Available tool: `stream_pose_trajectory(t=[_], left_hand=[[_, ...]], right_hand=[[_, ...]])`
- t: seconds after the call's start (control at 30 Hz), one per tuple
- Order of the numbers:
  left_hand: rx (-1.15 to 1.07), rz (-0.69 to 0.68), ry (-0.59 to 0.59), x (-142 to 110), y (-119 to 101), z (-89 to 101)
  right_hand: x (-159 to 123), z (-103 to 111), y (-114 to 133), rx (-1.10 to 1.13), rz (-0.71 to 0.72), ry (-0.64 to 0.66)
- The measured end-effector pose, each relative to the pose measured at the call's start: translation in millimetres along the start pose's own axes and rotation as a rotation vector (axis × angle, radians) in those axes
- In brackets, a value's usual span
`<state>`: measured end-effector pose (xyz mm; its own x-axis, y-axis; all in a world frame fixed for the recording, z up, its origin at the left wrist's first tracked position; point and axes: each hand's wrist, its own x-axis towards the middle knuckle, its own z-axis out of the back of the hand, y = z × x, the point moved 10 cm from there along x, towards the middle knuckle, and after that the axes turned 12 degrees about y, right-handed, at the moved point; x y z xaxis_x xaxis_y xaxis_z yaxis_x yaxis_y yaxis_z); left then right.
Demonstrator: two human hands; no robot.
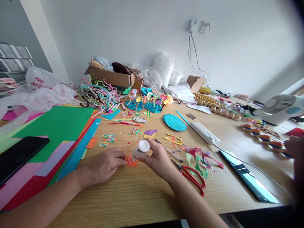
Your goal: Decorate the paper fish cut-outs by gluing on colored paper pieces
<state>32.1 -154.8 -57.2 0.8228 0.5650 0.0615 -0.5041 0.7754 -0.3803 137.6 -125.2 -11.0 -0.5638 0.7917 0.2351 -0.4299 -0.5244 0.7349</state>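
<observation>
In my right hand [158, 158] is a small white bottle [142, 148], like a glue bottle, with its round white end upward. Its lower end is over an orange paper cutout [132, 162] lying on the table; I cannot tell whether it touches. My left hand [103, 166] pinches the cutout's left edge between closed fingers. Just beyond the bottle lie a purple paper fish [151, 131] and small colored paper bits [136, 131]. To the right of my right hand are red-handled scissors [193, 179] and a pen [169, 151].
Colored paper sheets [59, 126] and a black phone [23, 155] lie at left. Blue discs [174, 122], paper scraps [201, 158] and a shiny dark slab [248, 177] are at right. Pipe cleaners [99, 95] and a cardboard box [111, 76] stand behind. Another hand [295, 147] shows at the right edge.
</observation>
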Motion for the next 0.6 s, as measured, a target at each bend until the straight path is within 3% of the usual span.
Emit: stream_pose_trajectory(t=[0.2, 0.4, 0.6], left_hand=[[-0.007, -0.024, -0.019, -0.6, -2.0, 2.0], [-0.002, -0.016, -0.021, 0.5, -0.8, 1.5], [-0.007, -0.002, 0.012, 0.2, -1.9, 1.3]], right_hand=[[-1.5, 6.2, -5.0, 0.013, -0.040, -0.048], [1.0, -3.9, -2.1, 0.067, 0.006, 0.009], [-1.4, -0.3, -2.0, 0.083, -0.008, 0.000]])
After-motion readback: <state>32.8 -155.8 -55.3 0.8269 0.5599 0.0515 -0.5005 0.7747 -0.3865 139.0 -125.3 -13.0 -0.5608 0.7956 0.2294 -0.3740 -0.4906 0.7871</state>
